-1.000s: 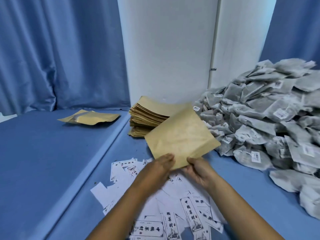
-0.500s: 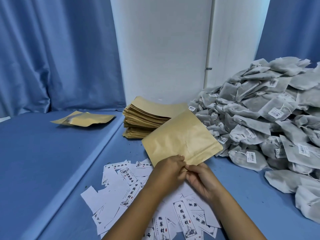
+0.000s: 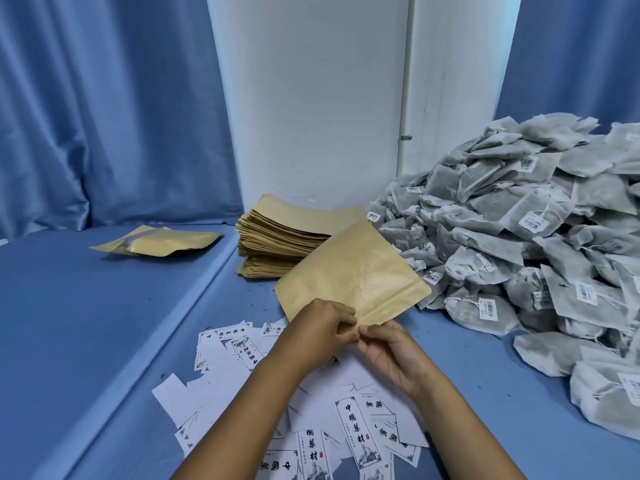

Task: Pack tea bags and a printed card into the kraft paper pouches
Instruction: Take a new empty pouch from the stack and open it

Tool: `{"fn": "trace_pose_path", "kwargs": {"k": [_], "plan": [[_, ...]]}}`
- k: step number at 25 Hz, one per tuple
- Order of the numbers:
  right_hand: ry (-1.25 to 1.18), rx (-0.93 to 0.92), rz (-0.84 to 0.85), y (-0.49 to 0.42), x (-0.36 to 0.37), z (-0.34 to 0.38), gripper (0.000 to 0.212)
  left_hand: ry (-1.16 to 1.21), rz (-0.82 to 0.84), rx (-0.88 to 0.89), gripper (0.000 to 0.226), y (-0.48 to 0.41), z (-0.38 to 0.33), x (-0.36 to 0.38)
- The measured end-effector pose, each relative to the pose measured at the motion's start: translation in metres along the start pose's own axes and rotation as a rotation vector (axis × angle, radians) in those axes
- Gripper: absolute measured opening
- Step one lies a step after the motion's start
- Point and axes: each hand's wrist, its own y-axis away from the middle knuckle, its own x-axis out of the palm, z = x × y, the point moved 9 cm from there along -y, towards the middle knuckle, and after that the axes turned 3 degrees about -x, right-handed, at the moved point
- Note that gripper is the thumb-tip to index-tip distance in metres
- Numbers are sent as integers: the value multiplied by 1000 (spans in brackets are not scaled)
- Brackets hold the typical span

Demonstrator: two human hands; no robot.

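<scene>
Both hands pinch the near edge of a kraft pouch [image 3: 353, 275] held above the scattered printed cards [image 3: 356, 431]: left hand [image 3: 322, 332] fingers curled on it, right hand [image 3: 391, 355] fingertips pinching beside.

light: even, soft, bright, bluish cast | shadows: faint, short, under pouch [image 3: 157, 241] and stack [image 3: 277, 237] | glare: none | focus: sharp at centre, cards [image 3: 360, 431] legible | edges: wide-angle bowing, curtain [image 3: 86, 116] and wall lines lean

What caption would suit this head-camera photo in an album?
Both hands pinch a kraft pouch above printed cards, beside heaped tea bags.
</scene>
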Motion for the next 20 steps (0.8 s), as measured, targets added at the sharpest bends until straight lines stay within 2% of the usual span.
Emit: {"fn": "trace_pose_path", "kwargs": {"k": [5, 8, 11, 15, 18, 20], "plan": [[-20, 23, 8, -2, -2, -7, 34, -30, 29, -12, 30, 5, 1, 0], [50, 13, 53, 0, 3, -9, 24, -203, 54, 42, 30, 7, -10, 2], [-49, 22, 115, 6, 11, -18, 29, -383, 28, 10, 27, 9, -13, 1], [-153, 16, 47, 4, 11, -22, 34, -415, -4, 19, 28, 15, -13, 3], [8, -47, -15, 2, 19, -21, 31, -317, -59, -12, 25, 20, -15, -7], [160, -121, -7, 1, 37, -11, 29, -324, -187, 26, 27, 24, -28, -27]]}}
